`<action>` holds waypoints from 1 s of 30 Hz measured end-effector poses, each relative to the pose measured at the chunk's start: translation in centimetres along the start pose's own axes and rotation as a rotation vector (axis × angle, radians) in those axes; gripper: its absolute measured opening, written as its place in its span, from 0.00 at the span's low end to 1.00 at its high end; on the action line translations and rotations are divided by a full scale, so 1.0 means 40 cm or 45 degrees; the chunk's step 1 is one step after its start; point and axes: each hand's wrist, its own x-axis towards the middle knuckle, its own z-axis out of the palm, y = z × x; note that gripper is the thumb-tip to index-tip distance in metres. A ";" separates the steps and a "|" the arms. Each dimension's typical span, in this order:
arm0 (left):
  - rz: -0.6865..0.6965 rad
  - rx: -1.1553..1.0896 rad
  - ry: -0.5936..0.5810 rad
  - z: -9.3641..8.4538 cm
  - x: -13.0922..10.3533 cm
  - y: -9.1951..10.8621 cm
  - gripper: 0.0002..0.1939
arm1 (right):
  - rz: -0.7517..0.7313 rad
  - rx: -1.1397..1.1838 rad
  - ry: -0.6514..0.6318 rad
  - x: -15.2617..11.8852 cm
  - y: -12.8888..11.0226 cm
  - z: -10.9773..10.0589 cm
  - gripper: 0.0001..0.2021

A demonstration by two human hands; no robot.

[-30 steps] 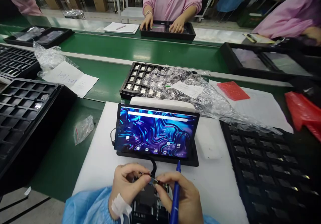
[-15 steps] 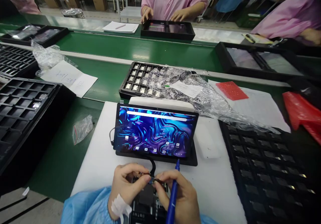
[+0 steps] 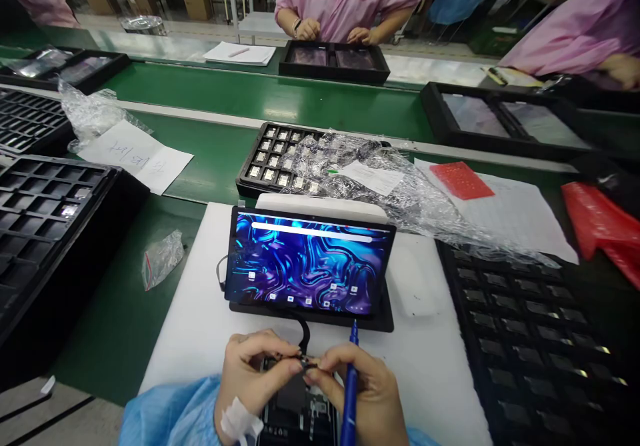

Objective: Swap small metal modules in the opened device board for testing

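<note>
My left hand (image 3: 257, 369), with a white wrap at the wrist, pinches a small dark electronic part (image 3: 304, 362) between thumb and forefinger. Meeting it from the other side, the fingertips of my right hand (image 3: 367, 386) are closed on the same part. A blue pen (image 3: 351, 386) is also tucked in my right hand, its tip toward the tablet. Under both hands lies an opened black device (image 3: 293, 403) with bare inner boards, partly hidden. A black ribbon cable (image 3: 305, 331) runs from the part toward the lit tablet (image 3: 310, 259), propped up behind.
White foam (image 3: 185, 339) lies beneath the work. Black compartment trays stand left (image 3: 50, 213) and right (image 3: 530, 339); another tray (image 3: 260, 159) sits behind the tablet under bubble wrap (image 3: 350, 159). Across the green bench (image 3: 200, 96), a co-worker's hands (image 3: 307, 30) rest by a black box (image 3: 333, 69).
My right fingertips have shifted slightly and turned around the small part; the pen has tilted a little. Across the bench, the co-worker's hands have drawn together at the box's back edge.
</note>
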 end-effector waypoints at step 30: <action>-0.511 -0.440 -0.321 -0.012 0.003 0.012 0.19 | -0.253 0.305 -0.105 -0.006 -0.016 0.042 0.22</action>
